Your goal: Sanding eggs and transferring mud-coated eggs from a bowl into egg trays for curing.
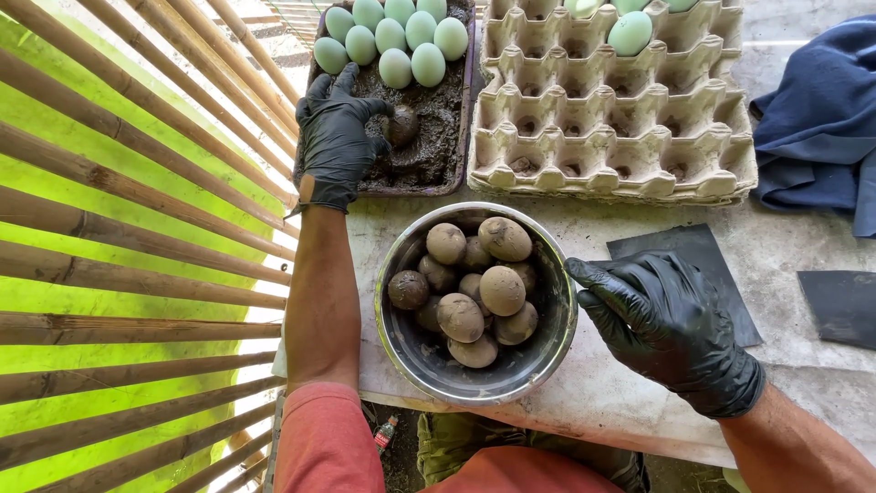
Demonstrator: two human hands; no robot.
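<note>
The left hand (336, 137), in a black glove, lies on the near part of a dark tray (464, 110) that is filled with wet grey mud. Its fingers are bent around a mud-covered egg (402, 124) that sits in the mud, and the thumb side touches it; the hand cups the egg more than it grips it. On the far part of the same tray stand clean pale green eggs (395, 41), close together in rows.

The right hand (669, 319), also in a black glove, is half open with the fingers curled. It holds nothing, and its fingertips touch the right rim of a round metal bowl (547, 356) or are just beside it. The bowl stands near the person, between the two arms, and it is full of eggs coated in brown mud (473, 283).

To the right of the tray lies a grey cardboard egg carton (611, 119). Most of its cups are empty, and a few pale green eggs (630, 32) sit at its far edge. All these things rest on a pale stone table (785, 246). At the far right lies a dark blue cloth (821, 119), and near the right hand are two flat dark sheets (693, 251). On the left are bamboo slats (128, 228).
</note>
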